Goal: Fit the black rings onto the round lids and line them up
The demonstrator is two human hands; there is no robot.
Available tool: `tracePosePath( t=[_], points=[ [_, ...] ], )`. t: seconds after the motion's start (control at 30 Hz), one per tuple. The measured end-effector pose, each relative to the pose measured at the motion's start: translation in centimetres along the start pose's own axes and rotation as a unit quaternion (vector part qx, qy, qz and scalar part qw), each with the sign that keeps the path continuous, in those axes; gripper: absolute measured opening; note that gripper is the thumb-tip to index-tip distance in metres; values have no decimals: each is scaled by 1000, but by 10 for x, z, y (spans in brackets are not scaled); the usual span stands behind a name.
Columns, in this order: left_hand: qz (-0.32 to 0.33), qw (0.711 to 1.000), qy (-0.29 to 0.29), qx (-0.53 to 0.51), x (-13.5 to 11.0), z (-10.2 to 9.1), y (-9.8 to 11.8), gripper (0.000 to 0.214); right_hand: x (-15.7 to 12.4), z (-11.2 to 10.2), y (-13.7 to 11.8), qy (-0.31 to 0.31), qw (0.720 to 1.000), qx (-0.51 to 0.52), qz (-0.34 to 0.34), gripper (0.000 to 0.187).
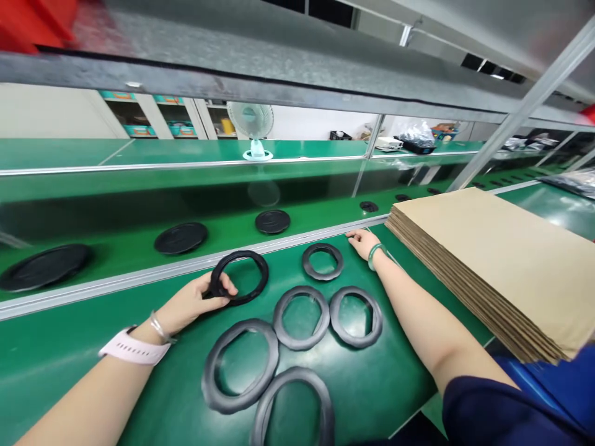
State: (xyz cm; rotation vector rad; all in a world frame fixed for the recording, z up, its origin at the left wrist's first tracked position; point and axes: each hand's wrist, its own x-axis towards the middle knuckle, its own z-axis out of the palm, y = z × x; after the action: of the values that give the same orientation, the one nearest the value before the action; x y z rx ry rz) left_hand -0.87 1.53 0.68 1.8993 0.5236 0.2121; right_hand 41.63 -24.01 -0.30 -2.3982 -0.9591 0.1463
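Note:
My left hand (204,294) is closed round the near-left side of a black ring (239,255), which looks like rubber and is tipped up off the green table. My right hand (365,243) is at the far edge of the table by the metal rail, fingers stretched loosely with nothing visible in them. Just left of it lies a smaller dark ring (307,265). Nearer to me are several grey-black rings: one (279,316) in the middle touching another (377,322) on its right, a larger one (211,371) at left, and one (328,402) cut off by the bottom of the view.
Beyond the metal rail (307,236), a green belt carries black discs (273,221) spaced apart. A stack of brown cardboard sheets (493,248) stands at right beside my forearm. A shelf (260,90) crosses overhead, and a small fan (253,127) stands on the far bench.

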Motion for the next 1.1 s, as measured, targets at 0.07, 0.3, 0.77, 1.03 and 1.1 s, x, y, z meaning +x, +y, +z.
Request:
tracePosePath(
  t=[0.07, 0.3, 0.77, 1.03, 1.1],
  points=[
    [3, 1000, 6, 7, 2, -1, -3, 35, 4, 1, 2, 5, 1000, -1, 18, 24],
    [27, 991, 118, -57, 9, -1, 9, 26, 17, 0, 1, 26, 997, 6, 69, 19],
    [-33, 986, 114, -113, 22, 73, 46, 44, 87, -14, 28, 168, 981, -74, 56, 38],
    [-20, 990, 86, -114, 19, 75, 41, 37, 150, -9, 58, 134, 977, -121, 111, 29],
    [-18, 991, 88, -96, 18, 77, 41, 35, 155, -7, 62, 128, 977, -128, 110, 25]
  ],
)
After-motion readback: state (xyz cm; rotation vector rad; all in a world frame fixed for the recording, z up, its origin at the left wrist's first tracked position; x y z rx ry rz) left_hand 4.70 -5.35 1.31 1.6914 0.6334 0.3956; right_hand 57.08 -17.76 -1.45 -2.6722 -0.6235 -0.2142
